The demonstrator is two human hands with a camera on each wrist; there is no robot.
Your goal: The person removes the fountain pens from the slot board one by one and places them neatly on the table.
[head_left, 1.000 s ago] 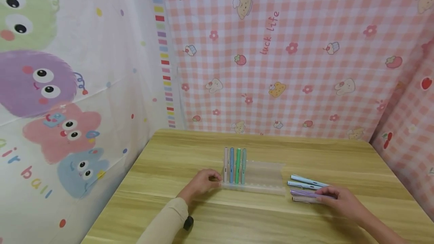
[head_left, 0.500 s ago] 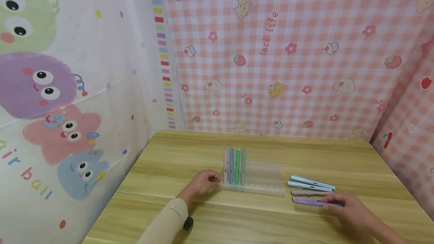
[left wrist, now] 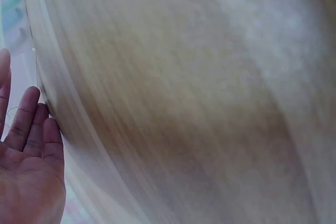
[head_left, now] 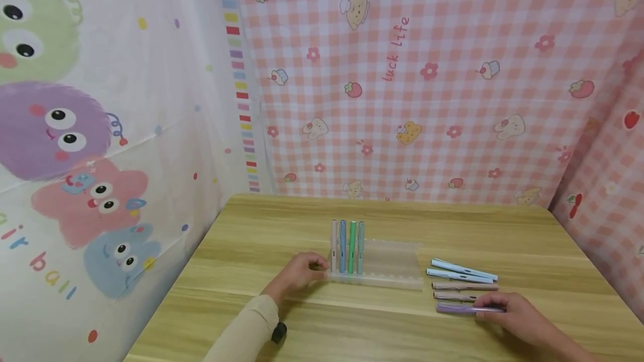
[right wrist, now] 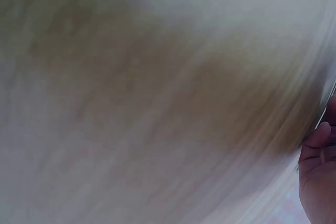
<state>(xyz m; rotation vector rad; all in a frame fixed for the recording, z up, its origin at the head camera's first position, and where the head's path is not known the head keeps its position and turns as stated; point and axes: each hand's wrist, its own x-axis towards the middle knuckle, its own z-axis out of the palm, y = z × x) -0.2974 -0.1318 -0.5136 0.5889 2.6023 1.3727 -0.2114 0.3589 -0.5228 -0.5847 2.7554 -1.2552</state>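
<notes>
A clear plastic pen rack (head_left: pixel 392 258) lies on the table with several pens side by side in its left part: a pale pinkish pen (head_left: pixel 334 247), a blue pen (head_left: pixel 343 247), a green pen (head_left: pixel 352 247) and a teal pen (head_left: pixel 360 247). My left hand (head_left: pixel 300 274) touches the rack's left end, its fingers (left wrist: pixel 25 121) fairly straight in the left wrist view. To the right, my right hand (head_left: pixel 513 314) pinches a purple pen (head_left: pixel 455 309) between thumb and fingers. In the right wrist view only part of that hand (right wrist: pixel 319 166) shows at the edge.
Beyond the purple pen lie two brownish-pink pens, the farther pen (head_left: pixel 465 286) and the nearer pen (head_left: pixel 453 296), then two light blue pens (head_left: pixel 460 276). The wooden table (head_left: pixel 362 328) meets a pink checked curtain (head_left: pixel 417 105) behind and a white cartoon curtain (head_left: pixel 176 99) on the left.
My right hand has drawn the purple pen toward the near side, out from among the other pens, past the nearer brownish-pink one. My left hand and the rack have stayed put.
</notes>
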